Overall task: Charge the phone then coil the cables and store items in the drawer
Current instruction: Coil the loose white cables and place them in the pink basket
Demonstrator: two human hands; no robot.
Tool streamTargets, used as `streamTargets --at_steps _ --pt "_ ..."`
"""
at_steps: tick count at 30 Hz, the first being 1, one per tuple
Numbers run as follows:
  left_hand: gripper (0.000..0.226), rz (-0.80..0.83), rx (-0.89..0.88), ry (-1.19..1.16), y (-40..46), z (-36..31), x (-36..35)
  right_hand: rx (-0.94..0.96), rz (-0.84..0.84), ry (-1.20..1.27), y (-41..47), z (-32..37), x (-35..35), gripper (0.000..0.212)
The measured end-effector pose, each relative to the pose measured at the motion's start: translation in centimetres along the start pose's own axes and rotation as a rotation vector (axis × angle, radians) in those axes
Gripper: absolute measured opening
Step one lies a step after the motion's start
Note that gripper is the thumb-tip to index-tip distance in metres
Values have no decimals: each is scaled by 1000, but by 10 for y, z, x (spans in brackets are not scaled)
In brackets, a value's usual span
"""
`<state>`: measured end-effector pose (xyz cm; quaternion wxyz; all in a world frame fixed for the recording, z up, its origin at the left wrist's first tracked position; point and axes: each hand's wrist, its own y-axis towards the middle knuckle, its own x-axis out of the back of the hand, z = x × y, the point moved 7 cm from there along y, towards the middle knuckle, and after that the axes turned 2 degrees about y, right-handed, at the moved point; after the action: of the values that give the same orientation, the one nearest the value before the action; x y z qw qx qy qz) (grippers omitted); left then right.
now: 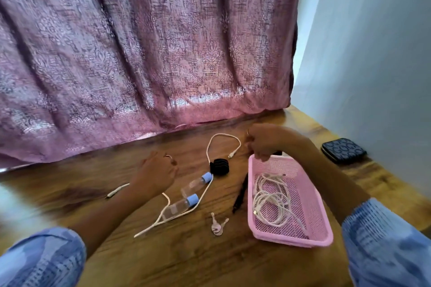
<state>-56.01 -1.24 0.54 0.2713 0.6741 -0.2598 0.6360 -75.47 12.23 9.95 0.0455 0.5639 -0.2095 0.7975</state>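
Item: my right hand (264, 141), fingers curled, hovering at the far rim of the pink basket (324, 223). Whether it pinches anything there I cannot tell; a dark object peeps out just behind it (too hidden to name).

Item: my left hand (155, 173), loosely fisted over the wooden table (186, 258); what it holds, if anything, is hidden from me. A white cable (211, 144) runs out from beneath it on both sides, loops past the black ridged holder (219, 166), and ends in a bare plug near my right hand.

Item: a second white cable (271, 202), loosely bundled, lying inside the basket.

Item: two small clear bottles with blue caps (186, 196), lying across the loose cable's run. A black pen (240, 193) and a pair of keys (218, 225) sit between bottles and basket. A dark patterned case (344, 150) lies well apart, by the wall.

Phone and drawer: not in view that I can make out.

Method, as I judge it: lift the bottles off the cable first (dragging would roll them), then gather the cord in even loops from one plug end, no tight bends at the connector, and tidy the basket bundle the same way before storing.
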Motion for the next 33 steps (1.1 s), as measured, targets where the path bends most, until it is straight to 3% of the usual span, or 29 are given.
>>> streamTargets --at_steps 3,9,13,19,23,31,33 --pt "25 -72 107 -61 -11 24 8 84 138 64 6 16 -3 25" --pt "26 -2 216 -112 -22 62 2 213 245 119 27 64 -37 28" --pt "38 114 202 -37 -26 84 -15 303 213 74 43 104 -61 29" --pt "52 138 213 33 -30 101 -32 347 105 0 66 155 -125 31" --pt "44 141 220 71 -31 115 -41 260 68 67 79 165 -161 36" --pt "26 146 257 -118 -42 133 -54 246 2 123 89 164 -177 14" --pt "20 131 270 -114 -45 129 -48 239 -30 179 90 164 -175 19"
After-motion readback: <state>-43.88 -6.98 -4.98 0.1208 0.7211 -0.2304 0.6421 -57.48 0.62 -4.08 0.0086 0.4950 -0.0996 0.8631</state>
